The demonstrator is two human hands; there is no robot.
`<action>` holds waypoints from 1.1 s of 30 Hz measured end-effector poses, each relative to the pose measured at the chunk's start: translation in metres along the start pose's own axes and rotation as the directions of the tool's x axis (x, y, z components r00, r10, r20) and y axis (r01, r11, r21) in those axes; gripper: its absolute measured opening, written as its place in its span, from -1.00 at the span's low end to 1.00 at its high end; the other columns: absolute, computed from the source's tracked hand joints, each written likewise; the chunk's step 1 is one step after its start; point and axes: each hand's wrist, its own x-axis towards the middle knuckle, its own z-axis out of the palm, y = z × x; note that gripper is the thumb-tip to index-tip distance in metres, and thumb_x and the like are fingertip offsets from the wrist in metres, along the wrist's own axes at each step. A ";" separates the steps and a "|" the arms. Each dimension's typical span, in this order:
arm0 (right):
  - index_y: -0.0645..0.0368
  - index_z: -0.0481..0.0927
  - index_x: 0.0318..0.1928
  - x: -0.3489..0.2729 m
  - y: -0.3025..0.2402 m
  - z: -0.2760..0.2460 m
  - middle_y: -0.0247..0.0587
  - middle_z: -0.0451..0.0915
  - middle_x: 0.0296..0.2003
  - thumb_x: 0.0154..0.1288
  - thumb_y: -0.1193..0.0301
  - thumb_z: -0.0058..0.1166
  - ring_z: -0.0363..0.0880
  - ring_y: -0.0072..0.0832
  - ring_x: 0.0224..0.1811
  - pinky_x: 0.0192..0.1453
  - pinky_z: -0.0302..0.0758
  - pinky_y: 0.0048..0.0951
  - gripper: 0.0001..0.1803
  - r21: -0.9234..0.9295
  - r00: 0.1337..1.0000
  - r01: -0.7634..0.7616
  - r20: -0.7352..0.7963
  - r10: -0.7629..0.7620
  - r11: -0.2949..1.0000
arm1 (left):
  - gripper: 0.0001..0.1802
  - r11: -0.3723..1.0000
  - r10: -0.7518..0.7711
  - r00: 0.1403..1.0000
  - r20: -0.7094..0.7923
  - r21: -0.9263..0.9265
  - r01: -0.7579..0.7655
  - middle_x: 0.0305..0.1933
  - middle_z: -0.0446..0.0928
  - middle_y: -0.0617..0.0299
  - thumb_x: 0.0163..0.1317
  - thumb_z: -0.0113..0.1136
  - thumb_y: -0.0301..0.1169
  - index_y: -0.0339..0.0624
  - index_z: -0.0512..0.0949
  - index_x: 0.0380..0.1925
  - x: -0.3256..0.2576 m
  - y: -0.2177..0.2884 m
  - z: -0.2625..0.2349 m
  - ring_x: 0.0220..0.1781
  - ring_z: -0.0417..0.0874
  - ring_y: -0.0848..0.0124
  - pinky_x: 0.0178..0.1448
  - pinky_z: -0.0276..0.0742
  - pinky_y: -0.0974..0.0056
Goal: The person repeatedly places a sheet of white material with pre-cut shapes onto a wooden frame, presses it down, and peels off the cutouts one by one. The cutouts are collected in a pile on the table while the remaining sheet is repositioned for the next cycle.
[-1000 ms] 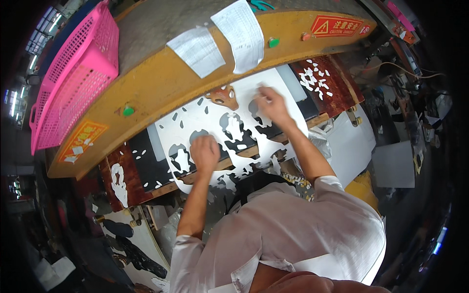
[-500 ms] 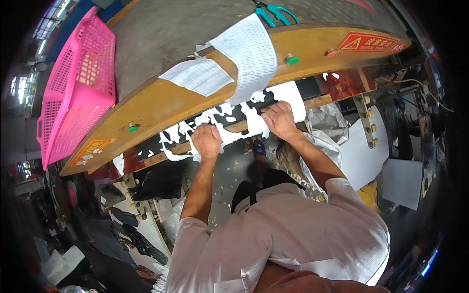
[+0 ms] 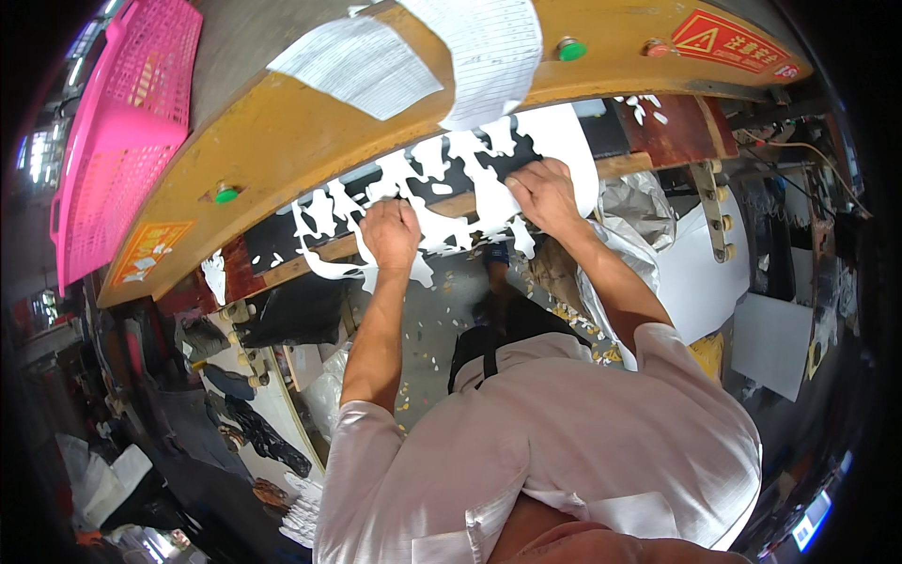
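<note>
A white sheet (image 3: 570, 141) full of irregular cut-out holes lies across the dark bed (image 3: 606, 134) of a machine, its ragged near edge hanging past a wooden strip. My left hand (image 3: 391, 235) is closed on the sheet's near edge, fingers curled under. Farther right, my right hand (image 3: 547, 195) grips the same sheet beside its solid, uncut end. Fingertips of both hands are partly hidden. Small white scraps (image 3: 646, 105) lie at the bed's right end, and a few more are near its left end.
Above the bed runs a yellow beam (image 3: 310, 155) with green buttons (image 3: 569, 49), a red button (image 3: 655, 47) and warning labels. Printed papers (image 3: 362, 66) hang over it. A pink basket (image 3: 141, 113) stands left. Clear plastic sheeting (image 3: 639, 207) hangs right; scraps litter the floor (image 3: 437, 320).
The view has shifted, so the beam sits higher in the picture. Both hands remain on the sheet, whose holes and hanging near edge now show more fully.
</note>
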 end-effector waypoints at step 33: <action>0.21 0.76 0.22 -0.026 -0.072 -0.088 -0.04 0.63 0.33 0.12 0.51 0.48 0.54 -0.25 0.43 0.49 0.48 -0.29 -0.42 0.469 0.928 -0.372 0.202 0.313 0.801 | -0.85 0.927 0.073 0.996 -0.056 -0.365 -0.089 -0.40 0.52 0.18 0.19 0.32 -0.41 -0.11 0.56 -0.53 -0.153 0.082 -0.069 -0.33 0.55 0.12 -0.27 0.48 0.04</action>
